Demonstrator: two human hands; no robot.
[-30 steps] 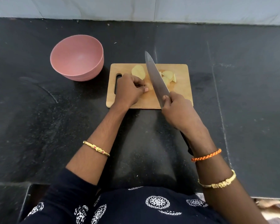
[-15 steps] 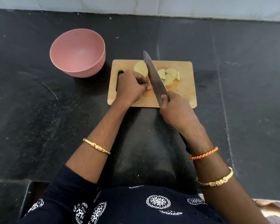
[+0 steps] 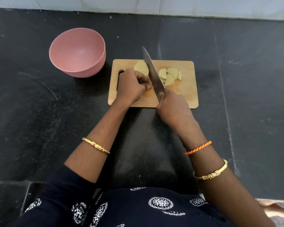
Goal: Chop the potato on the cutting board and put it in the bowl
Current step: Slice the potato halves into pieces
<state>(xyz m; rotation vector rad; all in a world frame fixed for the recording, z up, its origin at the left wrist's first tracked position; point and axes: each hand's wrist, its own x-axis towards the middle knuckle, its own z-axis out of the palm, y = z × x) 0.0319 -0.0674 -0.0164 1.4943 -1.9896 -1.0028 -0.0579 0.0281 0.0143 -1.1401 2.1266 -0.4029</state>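
2 hands work on the cutting board (image 3: 187, 95), which sits near the middle of the bench (image 3: 39, 128). The left hand (image 3: 131, 86) curls its grip around the uncut potato piece (image 3: 141, 68), holding it down on the board's left half. The right hand (image 3: 172, 105) has its grip tight around the knife (image 3: 152, 71) handle. The blade runs long from the near edge toward the far edge, just right of the left fingers (image 3: 147, 86). Cut slices (image 3: 170, 75) lie right of the blade. So the next cut lands very close to those fingers. The pink bowl (image 3: 77, 51) waits at the board's far left corner, holding nothing. No words or brands show anywhere.
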